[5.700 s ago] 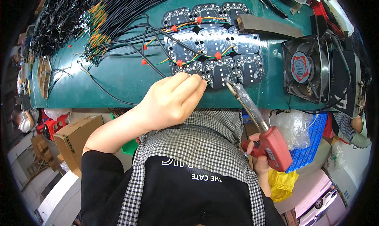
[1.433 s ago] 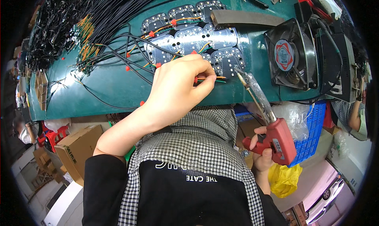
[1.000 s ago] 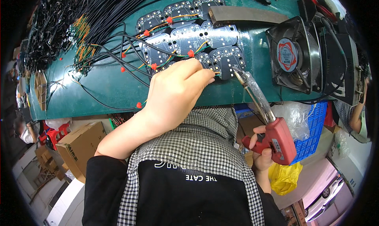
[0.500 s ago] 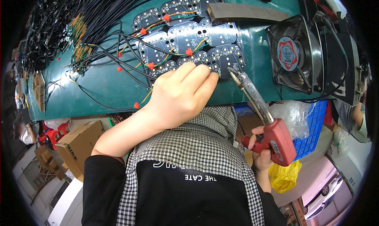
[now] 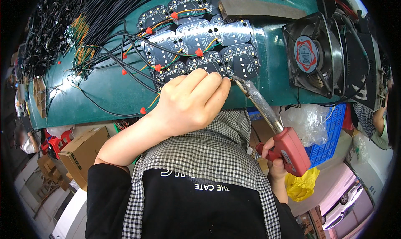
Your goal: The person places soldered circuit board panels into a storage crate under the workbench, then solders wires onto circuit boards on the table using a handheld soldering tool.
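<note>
My left hand (image 5: pixel 192 99) is closed over the near edge of a panel of black circuit boards (image 5: pixel 195 34), knuckles up. An orange wire (image 5: pixel 156 99) runs under it, and a bit of orange shows past its fingertips; the pinch itself is hidden. In my right hand (image 5: pixel 275 161) is a red pistol-grip soldering gun (image 5: pixel 294 151), its metal barrel wrapped in clear film. The soldering tip (image 5: pixel 236 78) is at the boards' near edge, just right of my left fingertips. Black cables with orange and green wires and red tags (image 5: pixel 199 52) lie across the boards.
A metal bar (image 5: pixel 261 9) lies on the boards' far right corner. A square fan (image 5: pixel 311 55) stands at the right of the green table (image 5: pixel 271 90). Black cables (image 5: pixel 104 17) are heaped at the far left. A blue crate (image 5: pixel 330 134) sits below the table edge.
The soldering gun has moved left, bringing its tip close to my left fingertips. My left hand has barely moved, and the boards have shifted slightly.
</note>
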Demonstrator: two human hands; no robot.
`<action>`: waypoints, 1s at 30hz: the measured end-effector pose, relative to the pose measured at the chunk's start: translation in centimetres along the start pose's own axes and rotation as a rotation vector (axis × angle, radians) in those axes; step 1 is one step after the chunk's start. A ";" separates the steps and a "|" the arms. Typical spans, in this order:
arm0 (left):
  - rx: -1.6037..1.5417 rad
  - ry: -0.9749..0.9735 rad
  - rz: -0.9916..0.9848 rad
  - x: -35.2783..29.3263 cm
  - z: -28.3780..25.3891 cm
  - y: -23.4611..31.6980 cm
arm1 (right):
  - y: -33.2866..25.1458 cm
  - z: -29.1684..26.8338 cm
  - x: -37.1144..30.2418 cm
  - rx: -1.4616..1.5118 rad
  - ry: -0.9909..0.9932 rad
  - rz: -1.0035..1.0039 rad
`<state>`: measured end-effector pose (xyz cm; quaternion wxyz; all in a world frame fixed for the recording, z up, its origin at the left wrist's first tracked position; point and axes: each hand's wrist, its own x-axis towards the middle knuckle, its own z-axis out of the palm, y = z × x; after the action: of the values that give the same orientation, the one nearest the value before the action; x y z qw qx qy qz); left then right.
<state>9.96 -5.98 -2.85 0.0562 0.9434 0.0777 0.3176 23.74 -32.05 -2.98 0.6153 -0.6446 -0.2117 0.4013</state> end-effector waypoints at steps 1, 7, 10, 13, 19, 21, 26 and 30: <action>0.003 -0.005 0.000 0.0 -0.1 0.1 | 0.1 -0.1 -0.1 -0.008 0.011 -0.006; -0.029 -0.061 -0.039 0.2 -0.8 0.5 | 1.5 -1.2 -0.8 -0.142 0.028 -0.088; -0.027 -0.048 -0.027 0.2 -0.7 0.3 | 1.9 -2.2 -0.8 -0.282 -0.033 -0.123; 0.007 -0.014 0.021 0.1 -0.3 -0.1 | 1.4 -2.5 -0.3 -0.419 -0.071 -0.218; 0.001 -0.023 0.028 0.0 -0.3 -0.1 | -0.2 -0.8 -0.1 0.038 -0.055 -0.026; 0.006 -0.022 0.024 0.1 -0.3 -0.1 | 0.0 -0.6 0.1 0.067 -0.064 -0.049; -0.102 -0.002 -0.116 0.6 -0.4 0.3 | 0.2 -0.6 0.1 0.053 -0.060 -0.065; -0.271 -0.014 -0.315 0.9 -1.0 0.4 | -0.2 -0.3 0.4 0.011 -0.080 -0.056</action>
<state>10.12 -6.18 -1.46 0.2320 0.9055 0.1806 0.3060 24.27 -31.88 -2.92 0.6210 -0.6183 -0.2518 0.4107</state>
